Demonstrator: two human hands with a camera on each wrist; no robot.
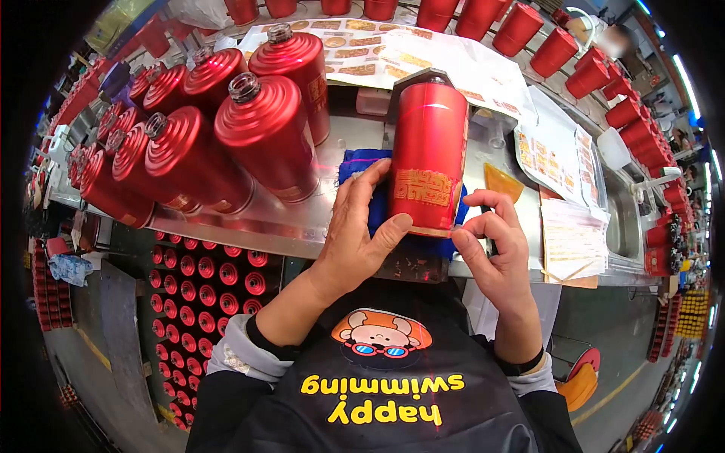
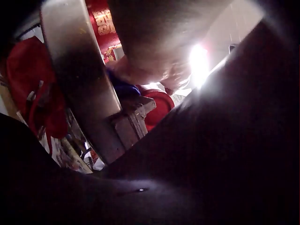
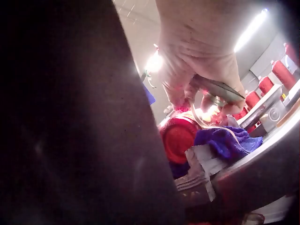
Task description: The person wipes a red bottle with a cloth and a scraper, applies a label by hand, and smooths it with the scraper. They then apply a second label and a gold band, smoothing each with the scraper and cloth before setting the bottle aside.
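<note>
A red bottle with gold lettering lies on its side on a blue cloth, its base toward the person. My left hand rests along its left side, fingers extended and thumb on the lower end. At the bottle's lower right is my right hand, thumb and forefinger bent close to its base edge. The right wrist view shows a dark, thin, pointed tool held in that hand; its exact kind I cannot tell. A pale narrow strip curves from near the fingertips over the cloth.
Several red bottles stand at the left on the metal table. Sheets of gold decals lie at the right and back, near a stack of paper cards and a yellow scraper. More red bottles line the back. A sink is far right.
</note>
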